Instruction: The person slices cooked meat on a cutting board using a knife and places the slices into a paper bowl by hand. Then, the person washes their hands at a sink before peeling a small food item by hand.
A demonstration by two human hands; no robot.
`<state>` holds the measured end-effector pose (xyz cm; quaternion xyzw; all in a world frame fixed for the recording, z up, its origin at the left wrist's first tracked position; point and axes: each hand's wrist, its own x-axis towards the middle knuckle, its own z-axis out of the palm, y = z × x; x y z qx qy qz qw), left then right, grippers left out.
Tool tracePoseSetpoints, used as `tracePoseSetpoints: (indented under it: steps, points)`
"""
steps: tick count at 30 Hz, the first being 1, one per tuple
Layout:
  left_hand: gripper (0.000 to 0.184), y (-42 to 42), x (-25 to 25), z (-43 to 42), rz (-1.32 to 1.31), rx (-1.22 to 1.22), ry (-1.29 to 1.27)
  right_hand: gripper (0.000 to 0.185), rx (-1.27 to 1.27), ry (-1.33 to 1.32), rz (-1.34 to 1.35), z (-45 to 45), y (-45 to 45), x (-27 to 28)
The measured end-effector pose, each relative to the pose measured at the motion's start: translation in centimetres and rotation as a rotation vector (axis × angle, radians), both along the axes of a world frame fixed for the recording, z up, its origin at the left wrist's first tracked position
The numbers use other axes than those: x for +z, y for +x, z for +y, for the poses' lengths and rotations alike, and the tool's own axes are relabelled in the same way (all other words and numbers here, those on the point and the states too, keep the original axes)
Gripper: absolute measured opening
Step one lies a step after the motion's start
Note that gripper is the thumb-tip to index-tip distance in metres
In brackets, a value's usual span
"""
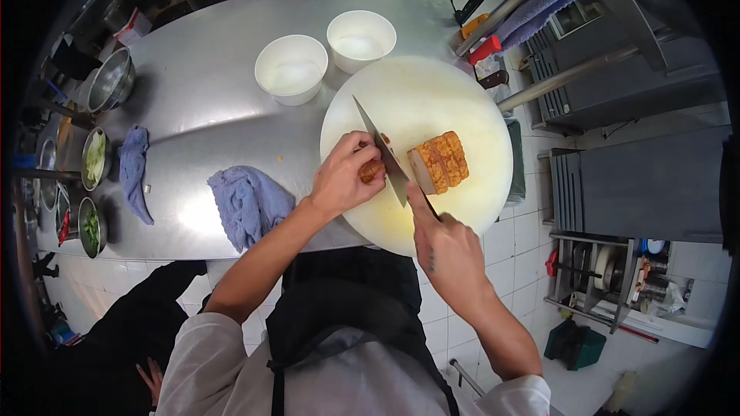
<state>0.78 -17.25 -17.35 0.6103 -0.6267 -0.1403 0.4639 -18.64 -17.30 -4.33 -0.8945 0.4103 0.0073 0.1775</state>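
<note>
White board (432, 92) lies bare toward its far edge, left fingers (359, 141) gripping meat (371, 172), right fingers (419, 204) a knife (391, 160).

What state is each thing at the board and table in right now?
Left hand: fingers curled around a crusted piece.
Right hand: gripping the knife, index finger extended.
Knife: in hand, blade beside the crusted piece.
Crusted block: cut, sections side by side.
Cutting board: lying flat.
White bowls: upright, uncovered.
Blue cloths: crumpled.
Pale vegetable: heaped in a metal bowl.
</note>
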Motion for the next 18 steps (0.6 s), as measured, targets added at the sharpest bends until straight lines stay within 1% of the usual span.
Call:
tracePoseSetpoints:
  steps: [3, 6, 8, 9, 11, 12, 13, 14, 15, 17, 18]
  points:
    - [0.023, 0.3, -0.1, -0.4, 0.005, -0.032, -0.029, 0.066, -0.004, -0.025, -0.08, -0.5, 0.4, -0.4]
    - [0.024, 0.1, 0.0, 0.0, 0.034, -0.015, 0.01, 0.062, -0.001, 0.021, -0.019, -0.4, -0.1, -0.2]
    - [0.028, 0.6, 0.4, -0.1, -0.044, -0.032, -0.053, 0.058, -0.025, -0.025, -0.152, -0.7, -0.2, -0.9]
    - [0.028, 0.8, 0.7, 0.2, -0.046, -0.027, -0.057, 0.058, -0.021, -0.028, -0.155, -0.7, -0.3, -0.6]
    - [0.034, 1.4, 1.4, 1.6, 0.089, 0.02, -0.133, 0.053, -0.046, -0.058, -0.284, 0.0, -0.9, 0.6]
    - [0.033, 2.4, 1.8, 3.0, 0.057, 0.08, -0.138, 0.053, -0.041, -0.056, -0.285, 0.4, -1.3, 1.8]
    - [0.033, 4.0, 1.8, 4.9, 0.024, 0.138, -0.143, 0.05, -0.098, -0.034, -0.29, 0.9, -1.6, 3.5]
    - [0.03, 5.5, 1.4, 6.9, 0.032, 0.246, -0.094, 0.047, -0.156, -0.017, -0.298, 1.3, -2.1, 4.8]
    - [0.027, 7.3, 0.9, 9.1, 0.04, 0.352, -0.047, 0.047, -0.156, -0.022, -0.303, 1.5, -2.6, 5.5]
    - [0.038, 10.7, -2.1, 13.3, -0.156, 0.436, 0.143, 0.041, -0.266, -0.11, -0.387, 2.1, -3.9, 6.5]
    - [0.038, 11.1, -4.2, 14.9, -0.154, 0.435, 0.145, 0.041, -0.268, -0.108, -0.385, 2.6, -4.6, 7.0]
